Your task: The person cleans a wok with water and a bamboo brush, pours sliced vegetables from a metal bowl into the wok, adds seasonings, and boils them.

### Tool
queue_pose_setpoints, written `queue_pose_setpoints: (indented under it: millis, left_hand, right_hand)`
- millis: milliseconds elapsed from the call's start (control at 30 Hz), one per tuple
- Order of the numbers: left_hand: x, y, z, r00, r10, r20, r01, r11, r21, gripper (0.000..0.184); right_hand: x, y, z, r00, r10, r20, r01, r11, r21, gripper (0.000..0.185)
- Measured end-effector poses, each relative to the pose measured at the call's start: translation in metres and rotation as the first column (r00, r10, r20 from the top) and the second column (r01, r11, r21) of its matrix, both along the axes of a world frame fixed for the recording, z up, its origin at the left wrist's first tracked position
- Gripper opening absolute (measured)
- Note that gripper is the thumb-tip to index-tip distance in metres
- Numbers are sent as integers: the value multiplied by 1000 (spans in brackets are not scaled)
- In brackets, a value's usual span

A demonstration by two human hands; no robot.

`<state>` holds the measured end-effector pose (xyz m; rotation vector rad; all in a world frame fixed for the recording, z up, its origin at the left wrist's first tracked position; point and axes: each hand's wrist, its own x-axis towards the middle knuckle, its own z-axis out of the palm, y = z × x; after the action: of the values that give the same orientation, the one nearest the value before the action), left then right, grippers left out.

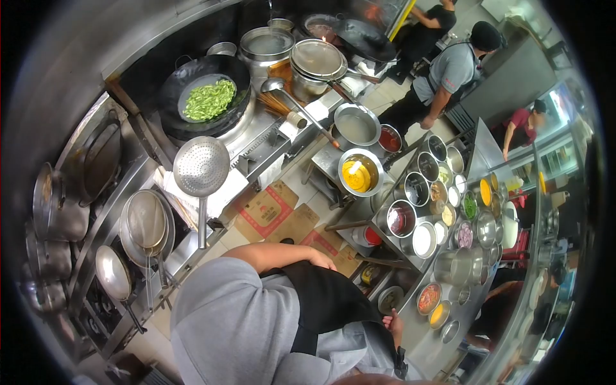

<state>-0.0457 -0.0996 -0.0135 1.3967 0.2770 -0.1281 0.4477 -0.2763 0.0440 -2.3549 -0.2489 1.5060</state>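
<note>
My left hand is at the edge of my black apron, its fingers mostly hidden from view. Lower right, my right hand has curled fingers, with a dark band on the wrist. A small round dish lies right by its fingertips; whether they touch is unclear, and anything inside the fingers is too small to make out. Across from me, chopped green vegetables lie in a black wok on the stove. A perforated skimmer rests on a white cloth at the stove's near edge.
Ladle, strainer-topped pot and stockpot stand by the stove. A bowl of yellow liquid sits at centre. Several ingredient bowls cover the right-hand table. Pans are at left. Co-workers stand at the back right.
</note>
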Motion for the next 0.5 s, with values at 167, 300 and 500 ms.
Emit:
queue_pose_setpoints:
  millis: [167, 300, 500]
  left_hand:
    - [-2, 1, 6, 1000, -1, -5, 1, 1000, 12, 38]
    - [2, 3, 0, 999, -30, 25, 28, 996, 80, 39]
    - [3, 4, 16, 997, -73, -24, 75, 993, 87, 41]
  right_hand:
    - [6, -3, -8, 999, -20, -42, 20, 1000, 20, 60]
    - [11, -7, -10, 997, -8, -83, 11, 999, 36, 60]
    - [24, -13, -29, 996, -33, -85, 39, 996, 75, 65]
